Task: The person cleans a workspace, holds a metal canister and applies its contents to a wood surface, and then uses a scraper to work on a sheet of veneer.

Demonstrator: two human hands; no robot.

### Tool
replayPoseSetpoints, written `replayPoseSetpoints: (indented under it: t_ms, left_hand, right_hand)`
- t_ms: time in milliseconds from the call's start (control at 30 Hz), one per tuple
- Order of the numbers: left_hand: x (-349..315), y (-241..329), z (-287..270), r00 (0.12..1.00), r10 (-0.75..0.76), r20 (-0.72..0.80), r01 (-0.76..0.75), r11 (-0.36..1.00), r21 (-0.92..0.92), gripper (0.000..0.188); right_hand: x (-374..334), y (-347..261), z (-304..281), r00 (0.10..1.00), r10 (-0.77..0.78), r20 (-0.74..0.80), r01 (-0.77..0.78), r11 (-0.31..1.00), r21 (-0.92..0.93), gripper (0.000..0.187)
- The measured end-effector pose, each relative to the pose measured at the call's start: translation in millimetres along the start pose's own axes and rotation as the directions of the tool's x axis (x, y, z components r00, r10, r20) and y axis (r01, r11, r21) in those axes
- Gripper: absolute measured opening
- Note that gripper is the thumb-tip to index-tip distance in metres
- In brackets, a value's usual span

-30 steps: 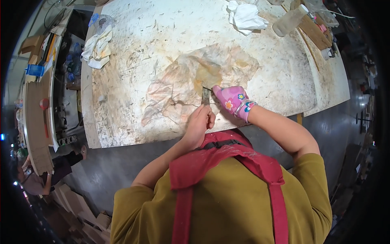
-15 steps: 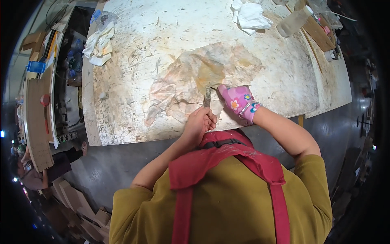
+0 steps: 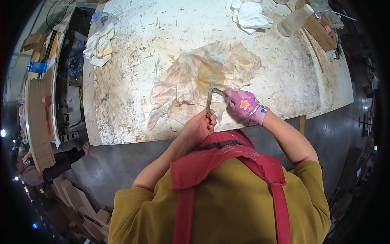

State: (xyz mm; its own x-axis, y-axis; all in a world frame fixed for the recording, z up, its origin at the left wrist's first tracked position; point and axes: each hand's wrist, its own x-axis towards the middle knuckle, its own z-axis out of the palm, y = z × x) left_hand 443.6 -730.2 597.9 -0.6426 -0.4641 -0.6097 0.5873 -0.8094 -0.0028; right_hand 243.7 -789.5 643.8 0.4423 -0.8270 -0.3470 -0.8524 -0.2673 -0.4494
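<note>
My bare left hand (image 3: 201,125), at the table's near edge, has its fingers closed round a narrow, stained, flat metal-looking strip (image 3: 209,102) that points away from me. A flowered pink glove covers my right hand (image 3: 243,106), which grips a short dark flat tool (image 3: 219,93). The far ends of the two tools meet or overlap in a slanted peak. Their handles are hidden in my hands, so their exact kind does not show. Beneath them a crumpled, stained thin sheet (image 3: 170,91) lies spread on the worn whitish table (image 3: 134,44), with a yellowish patch near the tool tips.
White rags (image 3: 251,18) lie at the table's far side, and another pale rag (image 3: 98,48) at its left edge. A cloudy bottle (image 3: 294,21) lies at the far right beside a wooden board (image 3: 319,34). Off to the left, a person (image 3: 36,168) is near a shelf.
My right hand has moved slightly right and nearer to me, and more of its tool shows. The left-hand strip has tilted a little, its tip now against the other tool.
</note>
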Motion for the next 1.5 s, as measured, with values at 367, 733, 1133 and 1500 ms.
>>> replayPoseSetpoints:
  t_ms: [367, 733, 1133, 1500]
  left_hand:
    - [-10.9, -11.9, 28.8, 0.938, 0.303, -0.171, -0.225, 0.904, 0.364, 0.014]
    - [-2.5, -8.5, 31.4, 0.866, 0.473, -0.160, -0.324, 0.776, 0.542, 0.011]
    - [6.0, -7.5, 27.6, 0.806, 0.563, -0.183, -0.364, 0.715, 0.597, 0.011]
    - [4.3, -7.0, 33.7, 0.783, 0.594, -0.182, -0.354, 0.668, 0.654, 0.014]
  right_hand:
    - [-17.0, -13.2, -16.4, 0.992, -0.129, -0.003, 0.124, 0.959, -0.256, 0.021]
    - [-12.4, -18.5, -24.3, 0.976, -0.215, 0.031, 0.211, 0.901, -0.378, 0.018]
    - [-0.5, -23.6, -4.5, 0.978, -0.176, 0.112, 0.203, 0.925, -0.320, 0.016]
    - [7.1, -41.0, -15.2, 0.986, -0.084, 0.145, 0.130, 0.928, -0.348, 0.017]
